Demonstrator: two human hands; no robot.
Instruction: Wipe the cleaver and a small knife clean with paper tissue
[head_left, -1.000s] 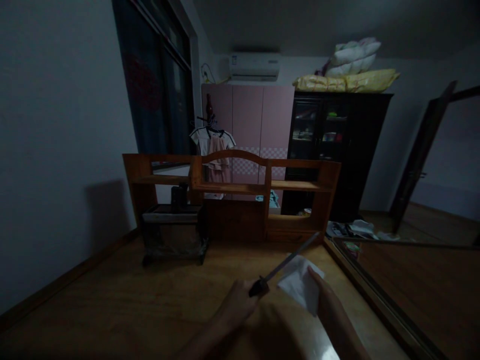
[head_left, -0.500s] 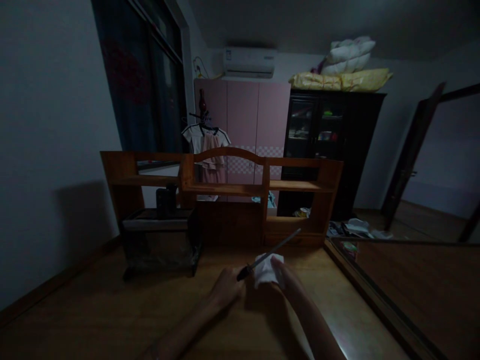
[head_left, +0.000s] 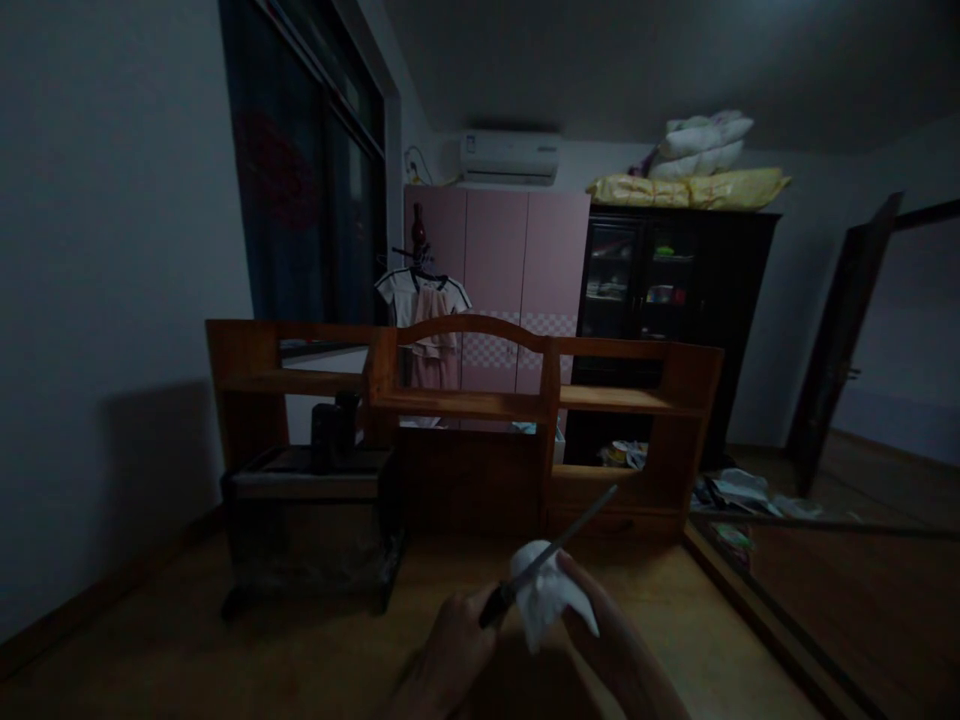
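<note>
My left hand [head_left: 456, 640] is closed around the dark handle of a screwdriver-like tool [head_left: 574, 528] with a long, thin grey metal shaft. The shaft slants up and to the right, its tip free in the air. In my right hand [head_left: 600, 630] is a crumpled white tissue [head_left: 551, 603], pinched at its upper right side. The tissue lies behind and under the lower part of the shaft; whether they touch I cannot tell. Both hands are above the wooden tabletop [head_left: 315, 660]. Dim light hides the finger details.
A wooden shelf unit [head_left: 465, 405] stands along the far edge of the table. Left of my hands is a dark glass-sided tank [head_left: 307, 540] with a black device [head_left: 332, 435] on top. A raised wooden edge [head_left: 772, 625] runs along the right.
The view has tilted up a little, so things sit lower in it. The tissue has been shifted and now hangs in loose folds, with its top behind the shaft.
</note>
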